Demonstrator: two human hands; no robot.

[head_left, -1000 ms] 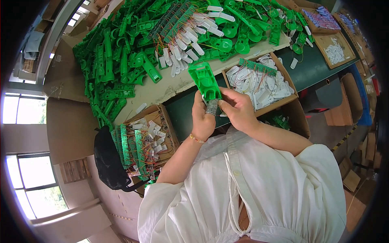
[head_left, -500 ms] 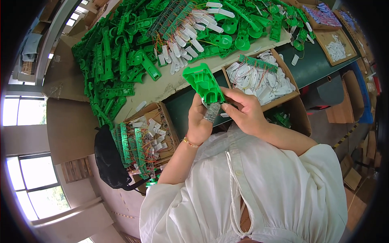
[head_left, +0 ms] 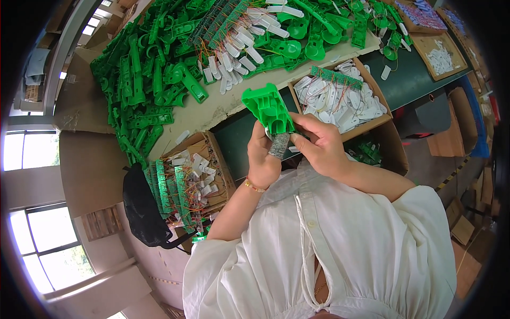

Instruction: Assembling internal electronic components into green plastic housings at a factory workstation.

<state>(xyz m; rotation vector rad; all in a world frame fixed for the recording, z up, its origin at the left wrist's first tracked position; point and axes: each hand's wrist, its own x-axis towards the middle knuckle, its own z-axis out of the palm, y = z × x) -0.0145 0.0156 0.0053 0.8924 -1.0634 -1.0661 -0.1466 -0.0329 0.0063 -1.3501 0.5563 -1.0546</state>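
Held item: green plastic housing (head_left: 269, 110), raised above the bench (head_left: 241, 135), in front of the person's chest, its wide end pointing up and away.
Left hand (head_left: 264, 159): grasping the lower end of the green plastic housing; a finger wrapped in grey tape (head_left: 278, 146) presses against it; a gold bracelet (head_left: 254, 186) sits at the wrist.
Right hand (head_left: 317, 144): clenched on the same lower end from the other side, fingertips touching the housing and meeting the left hand.
Pile, upper left: many loose green plastic parts (head_left: 154, 80) heaped on a cardboard sheet, mixed with white wired pieces (head_left: 234, 48).
Box, right of the hands: open carton of white wired pieces (head_left: 340, 101), with a green circuit strip (head_left: 336, 77) along its far edge.
Box, left of the hands: carton of green circuit strips (head_left: 175, 189) with thin wires.
Beside that box: black bag (head_left: 142, 210).
Far right: flat tray of small white pieces (head_left: 438, 56).
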